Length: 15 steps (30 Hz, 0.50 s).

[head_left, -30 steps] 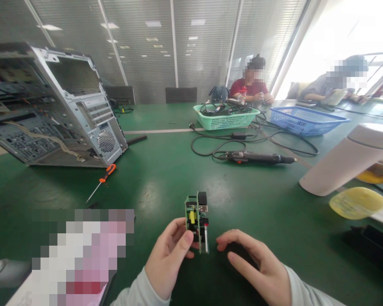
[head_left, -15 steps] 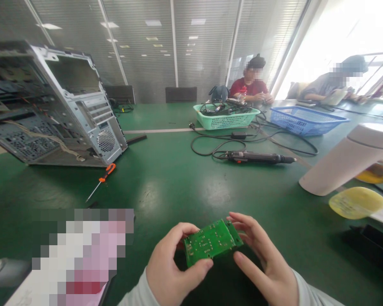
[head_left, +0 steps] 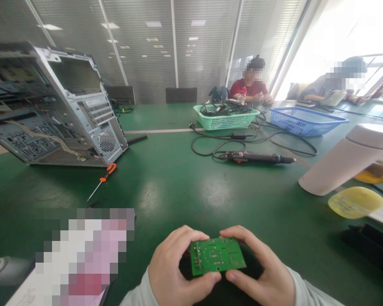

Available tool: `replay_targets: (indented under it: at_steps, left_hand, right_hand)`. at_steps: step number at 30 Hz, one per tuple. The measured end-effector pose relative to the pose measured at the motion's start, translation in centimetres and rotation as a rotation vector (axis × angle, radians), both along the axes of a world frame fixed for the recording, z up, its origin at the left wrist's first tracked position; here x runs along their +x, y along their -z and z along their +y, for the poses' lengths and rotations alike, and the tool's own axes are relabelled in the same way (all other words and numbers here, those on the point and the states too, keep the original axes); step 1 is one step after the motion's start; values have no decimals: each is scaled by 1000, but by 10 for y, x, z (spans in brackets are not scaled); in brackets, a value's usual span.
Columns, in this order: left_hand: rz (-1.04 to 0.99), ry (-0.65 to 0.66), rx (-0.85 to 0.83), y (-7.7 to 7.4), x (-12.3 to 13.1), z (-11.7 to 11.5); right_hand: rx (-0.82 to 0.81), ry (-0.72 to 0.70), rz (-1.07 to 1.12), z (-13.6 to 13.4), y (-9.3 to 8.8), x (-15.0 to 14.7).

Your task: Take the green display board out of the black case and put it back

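room: office-type space, glass partition with slat blinds (head_left: 140, 46) behind the bench, bright window far right.
surface: long green-topped workbench (head_left: 166, 199), glossy, lit from above.
board: green pcb (head_left: 217, 256) held flat in front of the person, low over the bench, solder side up, pads and traces showing. component side faced down, hidden.
left hand (head_left: 175, 267): fingers curled over the board's left end, thumb along the near edge.
right hand (head_left: 258, 263): fingers over the right end, thumb at the near edge.
grip: both hands closed on the board, pinching it by its edges. no gap visible at either end.
under hands: dark patch below the board, shadow or object, could not tell.
nearby: orange-handled screwdriver (head_left: 106, 175) lay on the bench, left of the hands, near an open pc tower chassis (head_left: 98, 123) tipped on its edge.
far bench: electric screwdriver (head_left: 258, 157) with black cord (head_left: 198, 146), green plastic basket (head_left: 226, 123) full of cables, blue plastic basket (head_left: 306, 127).
people: co-worker in red shirt (head_left: 250, 87) and co-worker in grey sleeves (head_left: 319, 90) sat across the bench, hands apart from this pair.
risk: bare fingers on solder side could mean esd damage or pricks from clipped leads. a slip from the edge pinch could drop the board face down, and the hidden parts could crack or snap off.
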State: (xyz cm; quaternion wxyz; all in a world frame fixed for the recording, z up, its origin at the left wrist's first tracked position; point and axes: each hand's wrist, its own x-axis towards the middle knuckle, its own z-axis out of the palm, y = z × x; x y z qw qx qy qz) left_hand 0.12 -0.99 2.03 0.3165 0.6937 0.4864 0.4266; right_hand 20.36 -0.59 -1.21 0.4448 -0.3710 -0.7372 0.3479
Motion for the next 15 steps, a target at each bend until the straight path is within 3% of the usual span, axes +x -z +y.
replay_targets:
  at_steps: [5,11,15]
  left_hand:
    - [68,83,160,12,-4,2]
    - [90,151,219,18,-4,4]
    - [77,193,223,19,-5,5]
  right_hand:
    - [30,-9,-22,1,0,-1]
    - [131,-66,-5,4,5,-5]
    - [24,-104,-44,1,5,-5]
